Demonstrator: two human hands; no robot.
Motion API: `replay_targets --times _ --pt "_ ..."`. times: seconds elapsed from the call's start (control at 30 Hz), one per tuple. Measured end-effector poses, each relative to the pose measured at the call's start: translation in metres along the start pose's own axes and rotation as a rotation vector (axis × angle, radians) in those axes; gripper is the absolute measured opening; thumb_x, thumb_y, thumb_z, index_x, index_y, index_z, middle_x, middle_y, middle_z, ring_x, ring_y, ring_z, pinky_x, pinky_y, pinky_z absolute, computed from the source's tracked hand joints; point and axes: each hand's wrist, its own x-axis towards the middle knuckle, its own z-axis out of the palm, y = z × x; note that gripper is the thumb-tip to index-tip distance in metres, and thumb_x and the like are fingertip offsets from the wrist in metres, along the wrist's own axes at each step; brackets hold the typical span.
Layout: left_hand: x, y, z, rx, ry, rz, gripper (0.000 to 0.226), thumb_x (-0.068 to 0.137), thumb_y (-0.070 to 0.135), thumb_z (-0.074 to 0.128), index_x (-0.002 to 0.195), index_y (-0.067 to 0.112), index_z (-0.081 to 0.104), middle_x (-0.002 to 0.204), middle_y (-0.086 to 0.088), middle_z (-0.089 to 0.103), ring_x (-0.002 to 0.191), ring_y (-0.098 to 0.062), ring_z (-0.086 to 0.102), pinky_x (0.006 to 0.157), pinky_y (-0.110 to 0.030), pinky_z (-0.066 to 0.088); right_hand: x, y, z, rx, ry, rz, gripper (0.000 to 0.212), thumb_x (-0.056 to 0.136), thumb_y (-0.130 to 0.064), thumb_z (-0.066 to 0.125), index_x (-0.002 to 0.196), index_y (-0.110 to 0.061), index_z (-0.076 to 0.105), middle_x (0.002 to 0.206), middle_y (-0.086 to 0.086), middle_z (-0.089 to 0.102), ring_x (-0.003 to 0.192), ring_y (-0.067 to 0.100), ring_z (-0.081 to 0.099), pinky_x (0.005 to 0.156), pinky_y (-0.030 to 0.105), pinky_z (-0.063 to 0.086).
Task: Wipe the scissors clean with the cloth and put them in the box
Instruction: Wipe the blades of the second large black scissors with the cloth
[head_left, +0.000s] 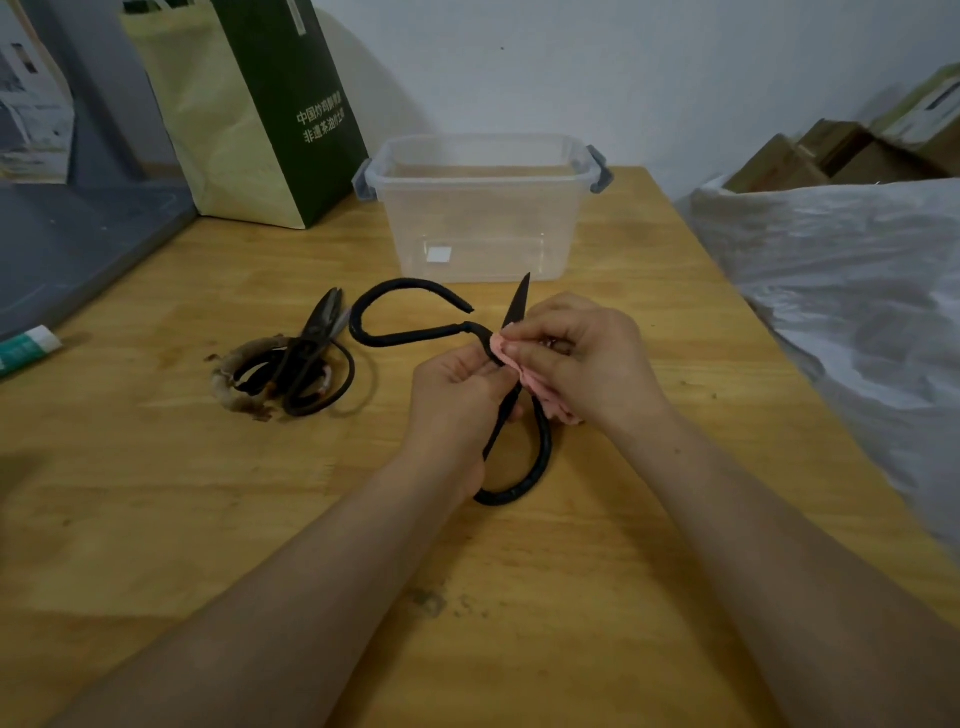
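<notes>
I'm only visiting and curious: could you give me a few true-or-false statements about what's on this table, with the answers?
1. The right hand holds a pink cloth against the black scissors. True.
2. The clear box already has scissors inside. False: no scissors are in it.
3. The scissors being wiped are closed. False: they are spread open, with one blade tip pointing toward the box.
4. A pile of other scissors lies on the table, left of the hands. True.
5. The left hand rests flat on the table. False: it grips the black scissors.
</notes>
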Motion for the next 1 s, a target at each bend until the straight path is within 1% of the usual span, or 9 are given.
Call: replay_targets --times 0.1,0.2,0.27,0.47,0.6,0.7,0.8,0.93,1.0 --pt "-0.002 0.0 0.002 0.003 -0.012 0.032 0.017 0.091 -0.003 0.055 0.096 0.002 0.071 0.074 -0.008 0.069 0.056 -0.008 0.058 0.05 -0.02 0.045 -0.002 0.001 0.0 -0.061 0.037 -0.076 0.006 0.081 -0.016 0.073 0.087 -0.015 0.075 0.088 0.0 0.065 0.083 0.009 0.06 0.074 0.022 0.048" --pt "-0.002 0.002 0.005 0.002 -0.011 0.063 0.023 0.092 -0.003 0.054 0.09 0.013 0.071 0.074 0.001 0.073 0.059 -0.006 0.064 0.048 -0.017 0.047 -0.001 -0.001 0.004 -0.091 0.108 -0.028 0.001 0.084 -0.019 0.07 0.085 -0.019 0.07 0.087 -0.006 0.061 0.081 0.0 0.056 0.071 0.008 0.041" --pt "-0.002 0.003 0.006 -0.016 -0.01 0.067 0.025 0.092 -0.003 0.054 0.091 0.015 0.071 0.076 0.003 0.074 0.061 -0.005 0.066 0.048 -0.017 0.047 0.001 -0.002 0.005 -0.118 0.136 0.003 0.002 0.085 -0.02 0.068 0.085 -0.018 0.069 0.086 -0.01 0.057 0.078 -0.005 0.052 0.07 0.003 0.037" --pt "-0.004 0.004 0.008 -0.038 -0.018 0.092 0.026 0.092 -0.005 0.054 0.094 0.016 0.069 0.079 0.005 0.075 0.064 -0.003 0.068 0.048 -0.015 0.047 0.004 -0.006 0.006 -0.129 0.193 0.098 0.004 0.089 -0.02 0.062 0.087 -0.02 0.065 0.095 -0.001 0.064 0.085 0.005 0.054 0.068 0.008 0.039" --pt "-0.005 0.004 0.007 -0.022 -0.046 0.122 0.025 0.093 -0.001 0.054 0.09 0.018 0.071 0.075 0.004 0.074 0.058 -0.003 0.064 0.049 -0.015 0.047 -0.001 -0.009 0.008 -0.144 0.178 -0.049 0.008 0.09 -0.02 0.063 0.089 -0.013 0.067 0.093 -0.003 0.059 0.078 0.0 0.051 0.07 0.004 0.037" --pt "-0.002 0.005 0.002 -0.021 -0.043 0.11 0.02 0.092 0.001 0.056 0.092 0.013 0.072 0.075 0.003 0.074 0.059 -0.003 0.064 0.05 -0.016 0.047 -0.004 -0.01 0.01 -0.107 0.125 -0.153 0.007 0.085 -0.014 0.068 0.086 -0.007 0.071 0.086 -0.002 0.059 0.079 0.004 0.054 0.072 0.007 0.039" --pt "0.0 0.005 -0.001 -0.015 -0.026 0.099 0.017 0.089 -0.005 0.056 0.092 0.004 0.07 0.071 0.001 0.072 0.061 -0.006 0.064 0.052 -0.018 0.048 -0.005 -0.011 0.011 -0.112 0.048 -0.194 0.002 0.083 -0.011 0.07 0.084 -0.009 0.071 0.086 0.0 0.062 0.081 0.008 0.057 0.074 0.013 0.043" --pt "0.0 0.005 0.002 -0.025 -0.028 0.113 0.019 0.09 -0.002 0.058 0.098 0.008 0.071 0.085 0.001 0.075 0.07 -0.005 0.066 0.055 -0.017 0.048 -0.002 -0.012 0.011 -0.128 0.103 -0.081 0.003 0.087 -0.018 0.067 0.084 -0.018 0.066 0.082 -0.01 0.055 0.074 -0.002 0.053 0.068 0.005 0.039" --pt "-0.003 0.003 0.007 -0.055 -0.053 0.096 0.026 0.089 -0.008 0.055 0.099 0.01 0.07 0.088 0.001 0.075 0.071 -0.006 0.067 0.054 -0.015 0.049 0.002 -0.01 0.007 -0.136 0.183 0.037 0.009 0.09 -0.023 0.063 0.081 -0.026 0.06 0.081 -0.009 0.057 0.067 -0.005 0.052 0.062 0.002 0.037"
